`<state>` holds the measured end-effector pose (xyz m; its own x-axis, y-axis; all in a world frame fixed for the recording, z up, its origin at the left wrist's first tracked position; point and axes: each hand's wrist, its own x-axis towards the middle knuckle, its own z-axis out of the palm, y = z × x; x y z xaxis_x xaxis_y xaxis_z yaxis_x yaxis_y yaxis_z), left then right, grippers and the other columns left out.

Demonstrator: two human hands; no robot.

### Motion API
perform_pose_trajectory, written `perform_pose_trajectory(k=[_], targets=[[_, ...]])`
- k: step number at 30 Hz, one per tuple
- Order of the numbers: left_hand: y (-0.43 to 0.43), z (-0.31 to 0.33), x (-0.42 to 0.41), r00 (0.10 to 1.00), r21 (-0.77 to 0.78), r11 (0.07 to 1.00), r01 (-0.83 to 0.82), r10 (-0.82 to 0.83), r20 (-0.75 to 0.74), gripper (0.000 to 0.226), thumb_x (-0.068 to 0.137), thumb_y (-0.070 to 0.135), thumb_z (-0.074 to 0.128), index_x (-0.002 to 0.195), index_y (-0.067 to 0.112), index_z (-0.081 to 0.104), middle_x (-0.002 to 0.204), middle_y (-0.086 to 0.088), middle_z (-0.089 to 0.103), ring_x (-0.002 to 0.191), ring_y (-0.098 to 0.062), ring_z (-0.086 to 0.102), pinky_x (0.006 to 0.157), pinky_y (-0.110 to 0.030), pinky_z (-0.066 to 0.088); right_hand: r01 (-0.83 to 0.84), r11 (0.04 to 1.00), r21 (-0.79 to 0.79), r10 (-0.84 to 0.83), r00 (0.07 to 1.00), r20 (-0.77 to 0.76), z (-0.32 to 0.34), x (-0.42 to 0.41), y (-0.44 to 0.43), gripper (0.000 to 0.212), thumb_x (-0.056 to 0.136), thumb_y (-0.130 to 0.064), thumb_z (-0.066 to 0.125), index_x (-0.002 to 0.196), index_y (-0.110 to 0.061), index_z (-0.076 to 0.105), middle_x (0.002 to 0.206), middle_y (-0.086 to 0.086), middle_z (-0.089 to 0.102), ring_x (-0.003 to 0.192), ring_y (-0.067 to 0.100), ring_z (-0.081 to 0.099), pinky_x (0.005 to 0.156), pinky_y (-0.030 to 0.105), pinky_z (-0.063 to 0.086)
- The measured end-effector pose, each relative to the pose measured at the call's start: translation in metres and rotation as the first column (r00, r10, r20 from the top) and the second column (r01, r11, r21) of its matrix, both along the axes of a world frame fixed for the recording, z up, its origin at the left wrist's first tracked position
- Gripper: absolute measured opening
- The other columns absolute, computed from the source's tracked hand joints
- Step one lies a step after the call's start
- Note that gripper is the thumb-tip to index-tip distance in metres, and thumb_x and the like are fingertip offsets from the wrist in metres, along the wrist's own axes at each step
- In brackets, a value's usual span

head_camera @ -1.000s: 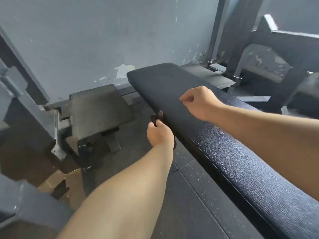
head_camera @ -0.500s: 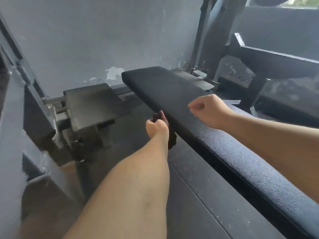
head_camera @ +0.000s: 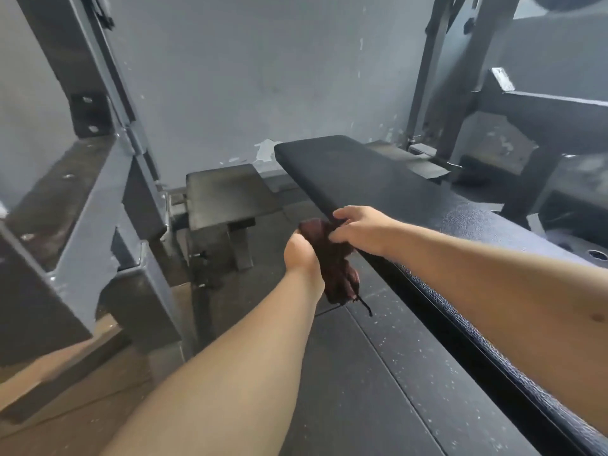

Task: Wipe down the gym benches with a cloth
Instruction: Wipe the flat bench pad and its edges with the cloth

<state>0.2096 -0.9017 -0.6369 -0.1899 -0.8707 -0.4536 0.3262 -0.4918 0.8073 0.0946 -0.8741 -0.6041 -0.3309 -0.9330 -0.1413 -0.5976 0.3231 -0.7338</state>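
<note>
A long black padded bench (head_camera: 371,179) runs from the wall toward the lower right. A dark maroon cloth (head_camera: 332,258) hangs bunched beside the bench's left edge. My left hand (head_camera: 301,255) grips the cloth from the left, its fingers hidden behind the fabric. My right hand (head_camera: 360,228) reaches over the bench edge and pinches the top of the cloth with curled fingers. A loose thread trails from the cloth's lower end.
A small black padded seat (head_camera: 227,194) on a metal stand sits left of the bench. A grey steel rack frame (head_camera: 98,199) fills the left side. More grey frame and another pad (head_camera: 552,106) stand at the right. Dark speckled rubber flooring (head_camera: 378,383) lies below.
My right hand moved left off the bench top and took hold of the cloth. The cloth now shows more, hanging between both hands. The view shifted left and up.
</note>
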Motion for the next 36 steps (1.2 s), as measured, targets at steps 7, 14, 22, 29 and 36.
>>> perform_pose_trajectory(k=[7,14,22,29,36], targets=[[0.009,-0.005,0.025,0.995,-0.072,0.997,-0.04,0.047,0.09,0.026,0.107,0.026,0.041,0.111,0.014,0.064,0.123,-0.014,0.068,0.108,-0.031,0.063,0.104,-0.041,0.05,0.049,0.998,0.045,-0.056,0.983,0.176,-0.005,0.018,0.012,0.016,0.094,-0.024,0.059,0.098,-0.012,0.069,0.096,0.007,0.071,0.086,0.022,0.072,0.082,0.042,0.063],[0.001,-0.032,0.014,0.889,-0.361,0.924,0.13,0.053,0.454,0.012,0.094,0.028,0.055,0.098,0.018,0.06,0.097,-0.01,0.07,0.089,-0.027,0.067,0.067,-0.032,0.052,0.243,0.967,-0.075,-0.233,0.965,0.119,-0.014,0.038,0.013,0.019,0.1,-0.017,0.049,0.089,-0.011,0.063,0.083,0.012,0.071,0.059,0.03,0.073,0.056,0.036,0.062],[-0.012,-0.042,-0.007,0.963,-0.165,0.971,0.17,-0.129,0.237,0.039,0.096,0.046,0.058,0.105,0.011,0.069,0.101,-0.011,0.073,0.092,-0.029,0.069,0.079,-0.035,0.055,0.274,0.961,0.026,-0.273,0.934,0.232,-0.035,0.038,0.007,0.021,0.091,-0.012,0.058,0.087,-0.014,0.079,0.088,0.016,0.076,0.082,0.032,0.076,0.082,0.049,0.063],[-0.047,-0.049,-0.019,0.963,-0.171,0.985,-0.01,0.056,0.263,0.023,0.099,0.028,0.058,0.108,0.011,0.07,0.094,-0.008,0.071,0.086,-0.026,0.068,0.079,-0.034,0.055,0.327,0.928,-0.179,-0.354,0.923,-0.153,-0.012,0.022,-0.003,0.032,0.083,0.002,0.05,0.099,-0.005,0.077,0.105,0.013,0.074,0.098,0.034,0.069,0.085,0.039,0.06],[-0.067,-0.056,-0.049,0.974,-0.423,0.903,0.076,0.024,0.226,0.032,0.099,0.037,0.061,0.088,0.009,0.07,0.073,-0.004,0.065,0.067,-0.017,0.06,0.06,-0.027,0.047,0.315,0.94,-0.132,-0.335,0.779,-0.53,-0.025,-0.008,-0.028,0.018,0.089,-0.005,0.056,0.072,-0.01,0.052,0.096,0.008,0.049,0.099,0.036,0.055,0.077,0.031,0.043]])
